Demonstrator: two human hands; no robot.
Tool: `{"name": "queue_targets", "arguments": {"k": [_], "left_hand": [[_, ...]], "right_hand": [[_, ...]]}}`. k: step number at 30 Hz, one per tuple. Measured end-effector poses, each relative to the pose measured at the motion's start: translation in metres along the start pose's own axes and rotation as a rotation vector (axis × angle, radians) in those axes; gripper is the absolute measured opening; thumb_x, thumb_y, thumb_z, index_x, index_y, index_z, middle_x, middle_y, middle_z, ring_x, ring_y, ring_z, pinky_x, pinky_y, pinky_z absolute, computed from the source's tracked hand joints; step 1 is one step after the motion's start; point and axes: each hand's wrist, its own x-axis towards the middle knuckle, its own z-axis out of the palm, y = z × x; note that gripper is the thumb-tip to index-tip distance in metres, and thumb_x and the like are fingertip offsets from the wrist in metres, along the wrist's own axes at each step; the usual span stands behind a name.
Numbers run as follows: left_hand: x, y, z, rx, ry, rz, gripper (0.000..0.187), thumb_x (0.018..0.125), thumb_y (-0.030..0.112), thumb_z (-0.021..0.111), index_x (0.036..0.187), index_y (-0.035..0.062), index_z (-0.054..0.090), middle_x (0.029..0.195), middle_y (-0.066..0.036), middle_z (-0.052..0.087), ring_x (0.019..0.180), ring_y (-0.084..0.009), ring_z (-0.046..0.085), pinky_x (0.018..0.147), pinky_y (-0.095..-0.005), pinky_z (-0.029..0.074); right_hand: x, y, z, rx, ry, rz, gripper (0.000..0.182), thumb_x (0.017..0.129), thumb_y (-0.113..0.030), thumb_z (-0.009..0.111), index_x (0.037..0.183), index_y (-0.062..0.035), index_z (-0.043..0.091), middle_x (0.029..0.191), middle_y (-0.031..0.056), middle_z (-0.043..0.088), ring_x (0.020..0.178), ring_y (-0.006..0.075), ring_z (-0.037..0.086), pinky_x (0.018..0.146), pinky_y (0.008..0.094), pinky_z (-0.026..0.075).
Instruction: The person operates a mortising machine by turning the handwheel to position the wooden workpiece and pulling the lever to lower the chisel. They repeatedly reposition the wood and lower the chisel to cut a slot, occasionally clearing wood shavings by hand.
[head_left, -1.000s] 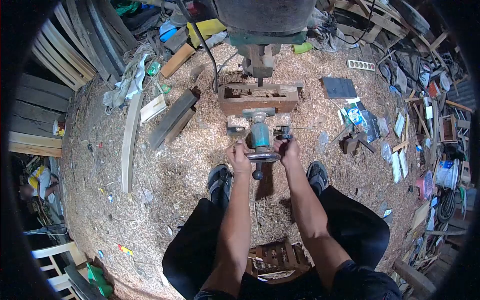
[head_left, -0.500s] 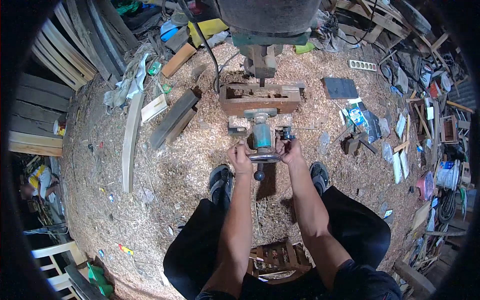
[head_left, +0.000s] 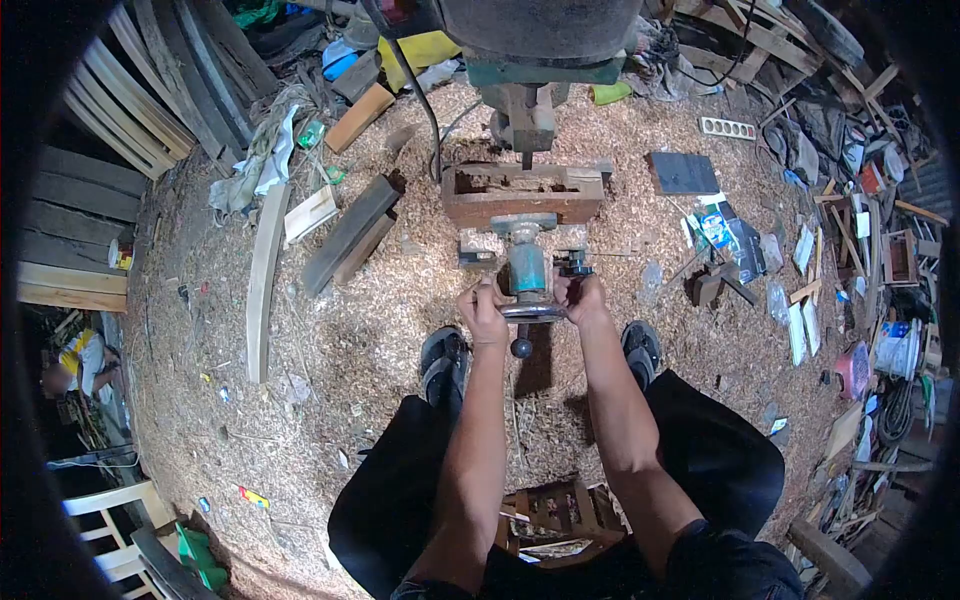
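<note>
A metal handwheel with a round dark knob below it sits in front of me. My left hand is closed around its left side. My right hand is closed on its right side, the fingertips partly hidden, close to a small black knob. Behind the wheel is a green cylindrical machine part. Beyond that, a reddish-brown wood block with a long slot cut in it lies across the machine. A cutting bit points down at the slot from the machine head.
Wood shavings cover the floor. To the left lie a dark beam and a long pale board. On the right are a dark board and a power strip. Another person is at the far left.
The view has shifted very slightly. Both hands stay on the handwheel, with no clear change in their grip.
</note>
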Motion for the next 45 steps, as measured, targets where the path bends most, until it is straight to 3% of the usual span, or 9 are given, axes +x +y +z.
{"name": "queue_targets", "arguments": {"k": [6, 9, 13, 19, 22, 30, 34, 38, 45], "left_hand": [[0.001, -0.001, 0.002, -0.06, -0.011, -0.036, 0.042, 0.091, 0.018, 0.049, 0.053, 0.0062, 0.037, 0.054, -0.003, 0.038, 0.051, -0.0129, 0.036, 0.051, -0.0303, 0.029], [0.001, 0.002, 0.004, -0.061, -0.011, -0.013, 0.039, 0.09, 0.016, 0.048, 0.054, 0.0069, 0.035, 0.054, -0.004, 0.037, 0.052, -0.0135, 0.036, 0.052, -0.03, 0.029], [0.0, -0.003, 0.003, -0.091, 0.004, 0.007, 0.036, 0.087, 0.014, 0.05, 0.055, 0.0063, 0.035, 0.056, -0.004, 0.037, 0.055, -0.0139, 0.037, 0.055, -0.0299, 0.03], [0.005, -0.007, 0.0, -0.129, -0.038, 0.0, 0.036, 0.089, 0.017, 0.049, 0.056, 0.0077, 0.037, 0.056, -0.004, 0.04, 0.051, -0.0128, 0.037, 0.05, -0.0296, 0.029], [0.01, -0.022, -0.015, -0.074, -0.078, 0.02, 0.037, 0.09, 0.017, 0.046, 0.056, 0.0068, 0.038, 0.056, -0.005, 0.041, 0.053, -0.0133, 0.038, 0.052, -0.0292, 0.031], [0.008, 0.025, 0.002, 0.45, 0.019, 0.117, 0.037, 0.097, 0.018, 0.047, 0.064, 0.0019, 0.051, 0.055, -0.003, 0.05, 0.054, -0.0107, 0.045, 0.051, -0.0295, 0.038], [0.001, 0.126, 0.064, 0.298, -0.074, 0.275, 0.045, 0.102, 0.024, 0.05, 0.063, 0.002, 0.045, 0.055, 0.0, 0.045, 0.051, -0.0089, 0.04, 0.048, -0.0281, 0.035], [0.001, 0.247, 0.12, 0.397, 0.079, 0.893, 0.041, 0.101, 0.019, 0.046, 0.064, 0.0007, 0.045, 0.054, -0.003, 0.044, 0.051, -0.0099, 0.042, 0.049, -0.0286, 0.033], [0.029, 0.439, 0.202, 0.434, 0.049, 1.495, 0.02, 0.09, 0.014, 0.051, 0.074, 0.0026, 0.052, 0.076, -0.011, 0.053, 0.074, -0.026, 0.05, 0.07, -0.0357, 0.04]], "right_hand": [[-0.021, 0.017, 0.002, -0.822, 0.184, -0.844, 0.044, 0.102, -0.039, 0.046, 0.105, 0.0041, 0.054, 0.08, 0.016, 0.062, 0.069, 0.0261, 0.064, 0.065, 0.0412, 0.059], [-0.021, 0.002, 0.016, -0.084, 0.096, -0.308, 0.043, 0.105, -0.035, 0.036, 0.105, 0.0046, 0.055, 0.083, 0.0177, 0.064, 0.068, 0.0261, 0.063, 0.062, 0.0387, 0.059], [-0.001, -0.001, 0.006, -0.042, 0.075, 0.031, 0.054, 0.106, -0.04, 0.027, 0.1, 0.0043, 0.057, 0.081, 0.0181, 0.064, 0.064, 0.0283, 0.062, 0.054, 0.0346, 0.055], [-0.065, 0.016, 0.033, -0.969, 0.382, -0.801, 0.045, 0.099, -0.036, 0.05, 0.106, 0.007, 0.06, 0.089, 0.0171, 0.063, 0.085, 0.0335, 0.061, 0.082, 0.0416, 0.047], [-0.09, -0.007, 0.062, -0.71, 0.462, -1.054, 0.037, 0.096, -0.03, 0.057, 0.109, 0.0054, 0.06, 0.096, 0.0185, 0.062, 0.094, 0.0332, 0.059, 0.087, 0.0397, 0.046], [-0.316, -0.181, 0.277, -0.086, -0.46, -1.27, 0.02, 0.099, -0.017, 0.055, 0.097, 0.0021, 0.061, 0.083, 0.0053, 0.065, 0.074, 0.0094, 0.06, 0.066, 0.0229, 0.048], [-0.395, -0.203, 0.355, -0.221, -0.651, -1.54, 0.02, 0.096, -0.018, 0.058, 0.096, 0.0013, 0.061, 0.084, 0.005, 0.065, 0.071, 0.0057, 0.059, 0.062, 0.0204, 0.045], [-0.421, -0.238, 0.425, -0.344, -0.452, -1.726, 0.043, 0.089, -0.028, 0.065, 0.114, 0.0051, 0.054, 0.103, 0.0174, 0.064, 0.1, 0.027, 0.062, 0.089, 0.0374, 0.048], [-0.392, -0.283, 0.495, -0.564, -0.262, -1.806, 0.032, 0.086, -0.022, 0.064, 0.104, 0.0043, 0.059, 0.095, 0.0188, 0.065, 0.09, 0.0303, 0.064, 0.083, 0.0389, 0.049]]}}
